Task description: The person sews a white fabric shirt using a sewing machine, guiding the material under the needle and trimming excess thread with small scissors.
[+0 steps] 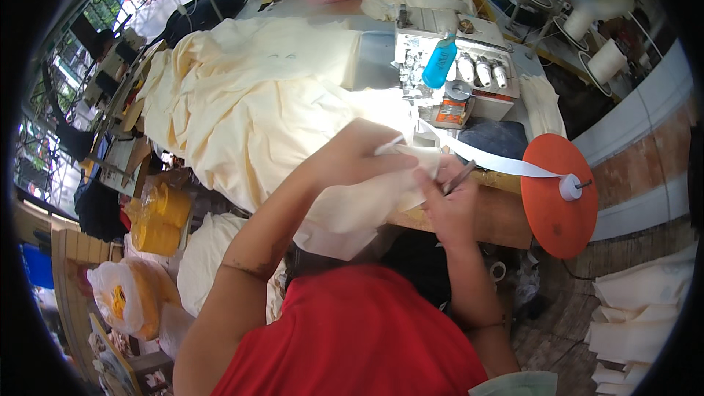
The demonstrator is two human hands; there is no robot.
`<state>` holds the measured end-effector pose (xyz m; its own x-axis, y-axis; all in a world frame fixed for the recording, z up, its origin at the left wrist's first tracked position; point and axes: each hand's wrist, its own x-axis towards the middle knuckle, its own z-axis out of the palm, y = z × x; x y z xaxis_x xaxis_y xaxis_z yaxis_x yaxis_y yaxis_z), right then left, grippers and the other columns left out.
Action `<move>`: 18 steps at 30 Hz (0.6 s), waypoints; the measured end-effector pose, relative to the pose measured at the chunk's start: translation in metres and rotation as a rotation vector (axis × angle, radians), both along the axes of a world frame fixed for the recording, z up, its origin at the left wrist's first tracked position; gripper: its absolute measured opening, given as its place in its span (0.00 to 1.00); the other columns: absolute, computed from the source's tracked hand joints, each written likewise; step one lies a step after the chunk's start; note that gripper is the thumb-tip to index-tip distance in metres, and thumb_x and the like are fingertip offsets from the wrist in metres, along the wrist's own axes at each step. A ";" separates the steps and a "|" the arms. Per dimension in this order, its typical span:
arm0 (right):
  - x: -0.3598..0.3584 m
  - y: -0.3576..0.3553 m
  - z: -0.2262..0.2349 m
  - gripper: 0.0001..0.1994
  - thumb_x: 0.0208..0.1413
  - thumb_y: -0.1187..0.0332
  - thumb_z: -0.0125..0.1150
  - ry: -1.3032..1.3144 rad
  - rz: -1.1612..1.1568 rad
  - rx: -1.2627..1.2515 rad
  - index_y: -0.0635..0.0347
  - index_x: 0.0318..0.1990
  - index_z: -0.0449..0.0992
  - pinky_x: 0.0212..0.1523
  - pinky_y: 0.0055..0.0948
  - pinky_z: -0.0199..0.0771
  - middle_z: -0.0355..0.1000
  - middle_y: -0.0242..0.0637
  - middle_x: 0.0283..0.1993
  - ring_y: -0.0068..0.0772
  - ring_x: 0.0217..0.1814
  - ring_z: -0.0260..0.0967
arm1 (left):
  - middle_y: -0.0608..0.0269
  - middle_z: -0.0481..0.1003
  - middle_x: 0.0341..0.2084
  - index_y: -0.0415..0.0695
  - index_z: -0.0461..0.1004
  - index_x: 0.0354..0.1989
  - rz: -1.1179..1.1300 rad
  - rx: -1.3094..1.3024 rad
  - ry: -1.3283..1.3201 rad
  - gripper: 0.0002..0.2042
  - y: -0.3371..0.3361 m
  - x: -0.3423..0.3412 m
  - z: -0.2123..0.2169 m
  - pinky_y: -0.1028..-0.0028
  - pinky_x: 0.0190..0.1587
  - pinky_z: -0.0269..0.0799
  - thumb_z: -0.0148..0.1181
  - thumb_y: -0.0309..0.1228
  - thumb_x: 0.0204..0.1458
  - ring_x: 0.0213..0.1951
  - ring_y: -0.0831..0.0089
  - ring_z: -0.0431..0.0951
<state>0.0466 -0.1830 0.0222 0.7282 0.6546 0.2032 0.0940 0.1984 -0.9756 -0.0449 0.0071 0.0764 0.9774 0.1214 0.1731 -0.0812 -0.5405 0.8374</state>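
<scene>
A thin cream fabric piece (352, 209) hangs between my hands in front of the sewing machine (455, 51). My left hand (363, 152) is closed on its upper edge, with a bit of white showing at the fingers. My right hand (453, 202) is closed around a slim grey tool (458, 176), possibly thread snips, its tip pointing up and right. The right fingertips also meet the fabric's right edge. A white tape (499, 161) runs from a roll on an orange disc (557, 198) toward the machine's needle area, which is brightly lit.
A large heap of cream fabric (249, 110) covers the table's left side. On the machine stands a blue bottle (440, 62). Thread cones (609, 62) are at the far right. Yellow containers (158, 216) and a plastic bag (117, 297) lie at left; folded cream cloth (638, 315) lies lower right.
</scene>
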 end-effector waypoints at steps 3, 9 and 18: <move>-0.010 0.010 -0.007 0.06 0.60 0.72 0.66 0.131 0.061 -0.030 0.68 0.35 0.79 0.33 0.19 0.71 0.78 0.29 0.31 0.15 0.34 0.72 | 0.66 0.71 0.18 0.37 0.78 0.29 0.106 0.091 -0.262 0.07 0.008 0.009 -0.004 0.74 0.27 0.62 0.66 0.28 0.57 0.23 0.80 0.64; 0.004 0.027 -0.007 0.14 0.69 0.63 0.54 0.151 -0.016 -0.073 0.62 0.34 0.78 0.24 0.19 0.59 0.71 0.28 0.24 0.16 0.23 0.63 | 0.60 0.74 0.25 0.37 0.79 0.35 0.295 0.188 -0.155 0.05 0.054 0.039 -0.014 0.73 0.28 0.64 0.63 0.25 0.54 0.25 0.74 0.69; 0.067 0.027 0.033 0.10 0.67 0.67 0.55 -0.005 -0.204 0.310 0.65 0.36 0.76 0.38 0.22 0.73 0.75 0.33 0.36 0.24 0.34 0.73 | 0.48 0.78 0.44 0.41 0.76 0.53 0.369 0.485 -0.484 0.21 0.044 0.058 -0.070 0.60 0.54 0.72 0.59 0.20 0.47 0.52 0.52 0.77</move>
<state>0.1141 -0.1564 0.0555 0.8357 0.4031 0.3731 0.1666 0.4614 -0.8714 0.0129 0.0509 0.0067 0.6902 0.2258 0.6874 -0.1214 -0.9005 0.4177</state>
